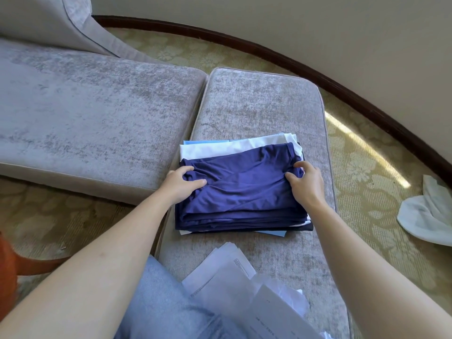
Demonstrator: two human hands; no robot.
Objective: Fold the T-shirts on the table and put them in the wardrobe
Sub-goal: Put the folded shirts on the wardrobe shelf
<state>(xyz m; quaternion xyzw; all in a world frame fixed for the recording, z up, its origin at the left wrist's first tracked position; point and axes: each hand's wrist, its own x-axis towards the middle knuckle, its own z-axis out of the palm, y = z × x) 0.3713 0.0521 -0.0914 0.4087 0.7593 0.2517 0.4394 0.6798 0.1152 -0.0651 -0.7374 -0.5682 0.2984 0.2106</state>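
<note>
A folded navy T-shirt [242,189] lies on top of a stack of folded shirts on a grey cushioned bench [256,99]. Under it show a white shirt [220,148] and a light blue one [274,233]. My left hand [181,184] grips the navy shirt's left edge, thumb on top and fabric bunched. At the right edge, my right hand [305,182] pinches the same shirt near its far corner. No wardrobe is in view.
Loose printed papers [234,277] lie on the bench's near end, by my knee in light jeans [166,304]. A grey sofa cushion [93,113] adjoins on the left. White cloth [428,214] lies on the patterned carpet at right. A dark baseboard [318,72] lines the wall.
</note>
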